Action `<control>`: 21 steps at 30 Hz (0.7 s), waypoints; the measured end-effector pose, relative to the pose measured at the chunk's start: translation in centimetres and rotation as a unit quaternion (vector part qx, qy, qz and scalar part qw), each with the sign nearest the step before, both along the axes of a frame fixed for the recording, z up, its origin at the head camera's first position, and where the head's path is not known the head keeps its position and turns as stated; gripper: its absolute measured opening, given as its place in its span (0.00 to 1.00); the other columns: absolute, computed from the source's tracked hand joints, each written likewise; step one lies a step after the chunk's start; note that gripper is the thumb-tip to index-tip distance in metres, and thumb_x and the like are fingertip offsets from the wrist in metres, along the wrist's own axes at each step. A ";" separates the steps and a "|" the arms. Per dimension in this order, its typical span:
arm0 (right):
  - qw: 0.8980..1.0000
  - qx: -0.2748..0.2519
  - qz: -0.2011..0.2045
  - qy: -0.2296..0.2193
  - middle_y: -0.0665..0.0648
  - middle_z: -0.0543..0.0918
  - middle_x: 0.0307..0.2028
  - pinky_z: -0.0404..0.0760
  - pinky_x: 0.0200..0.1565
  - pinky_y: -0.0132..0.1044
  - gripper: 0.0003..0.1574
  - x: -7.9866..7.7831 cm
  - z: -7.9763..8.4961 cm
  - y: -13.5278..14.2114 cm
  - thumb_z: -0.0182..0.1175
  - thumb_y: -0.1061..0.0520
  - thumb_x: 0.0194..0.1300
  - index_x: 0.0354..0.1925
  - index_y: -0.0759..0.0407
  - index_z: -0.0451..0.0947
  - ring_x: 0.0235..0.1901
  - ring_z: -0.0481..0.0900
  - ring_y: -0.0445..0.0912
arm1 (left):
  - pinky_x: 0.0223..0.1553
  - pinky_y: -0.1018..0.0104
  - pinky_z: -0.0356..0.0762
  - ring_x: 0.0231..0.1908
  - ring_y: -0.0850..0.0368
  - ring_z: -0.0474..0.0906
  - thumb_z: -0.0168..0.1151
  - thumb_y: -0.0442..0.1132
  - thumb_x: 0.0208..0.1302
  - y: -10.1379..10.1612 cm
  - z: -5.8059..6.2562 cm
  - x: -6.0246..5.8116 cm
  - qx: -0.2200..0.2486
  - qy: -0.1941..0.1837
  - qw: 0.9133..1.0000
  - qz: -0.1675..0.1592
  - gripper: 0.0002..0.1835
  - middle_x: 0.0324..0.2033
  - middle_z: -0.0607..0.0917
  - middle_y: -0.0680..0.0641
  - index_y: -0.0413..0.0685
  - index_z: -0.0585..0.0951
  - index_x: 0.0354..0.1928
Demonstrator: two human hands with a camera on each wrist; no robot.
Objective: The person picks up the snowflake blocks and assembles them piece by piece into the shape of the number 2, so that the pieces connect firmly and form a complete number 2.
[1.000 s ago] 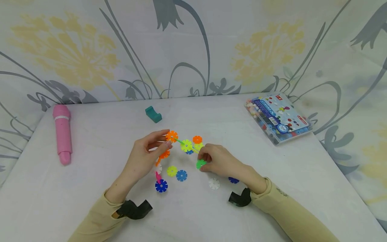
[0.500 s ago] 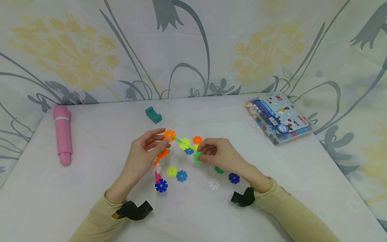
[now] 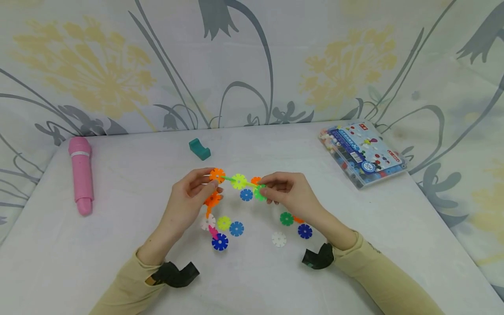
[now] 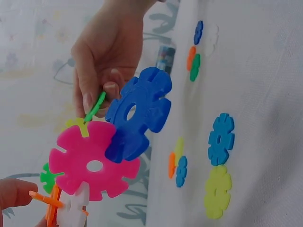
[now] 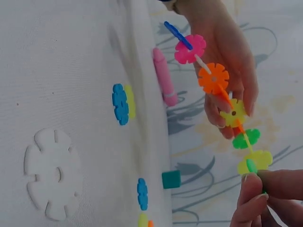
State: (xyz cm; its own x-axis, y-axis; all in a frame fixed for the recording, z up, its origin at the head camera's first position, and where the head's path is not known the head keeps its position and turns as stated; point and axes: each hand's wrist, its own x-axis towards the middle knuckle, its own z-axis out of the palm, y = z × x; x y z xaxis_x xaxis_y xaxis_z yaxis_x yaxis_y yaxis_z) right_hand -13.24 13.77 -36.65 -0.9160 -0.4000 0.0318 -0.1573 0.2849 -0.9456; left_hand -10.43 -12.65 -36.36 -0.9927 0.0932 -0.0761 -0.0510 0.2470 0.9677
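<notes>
A chain of interlocking snowflake discs (image 3: 238,181) is held up between both hands. My left hand (image 3: 187,203) grips its bend at an orange disc (image 3: 217,175). From there one end hangs toward me through white and pink to a dark blue disc (image 3: 219,242), large in the left wrist view. My right hand (image 3: 297,194) pinches a light green disc (image 3: 259,193) at the other end, beside a yellow disc (image 5: 255,162). Its fingertips (image 5: 251,182) cover part of the green one.
Loose discs lie on the white table: yellow (image 3: 224,223) and blue (image 3: 236,229) under the chain, white (image 3: 279,239), green (image 3: 286,218) and dark blue (image 3: 305,231) at right. Farther off are a teal block (image 3: 200,149), a pink rod (image 3: 82,175) and a plastic case (image 3: 362,153).
My right hand has moved away from me, raising the chain's green end and uncovering loose green and orange discs. The dark blue end has swung right. My left hand has shifted slightly left.
</notes>
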 end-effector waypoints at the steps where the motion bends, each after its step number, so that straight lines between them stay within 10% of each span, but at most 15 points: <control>1: 1.000 -0.002 -0.003 0.000 0.58 0.87 0.34 0.83 0.32 0.44 0.12 0.0 0.0 0.0 0.66 0.59 0.66 0.48 0.60 0.84 0.33 0.82 0.66 | 0.48 0.74 0.81 0.53 0.42 0.83 0.56 0.41 0.75 0.0 0.0 0.0 0.000 0.000 1.000 0.000 0.22 0.55 0.81 0.37 0.47 0.71 0.67; 21: 1.000 -0.004 -0.016 0.023 0.59 0.87 0.39 0.85 0.37 0.44 0.17 -0.1 0.1 0.0 0.66 0.61 0.66 0.53 0.62 0.82 0.35 0.82 0.65 | 0.43 0.69 0.84 0.43 0.53 0.87 0.55 0.45 0.75 0.4 -0.3 0.0 0.001 0.005 0.999 -0.045 0.18 0.46 0.88 0.39 0.42 0.78 0.59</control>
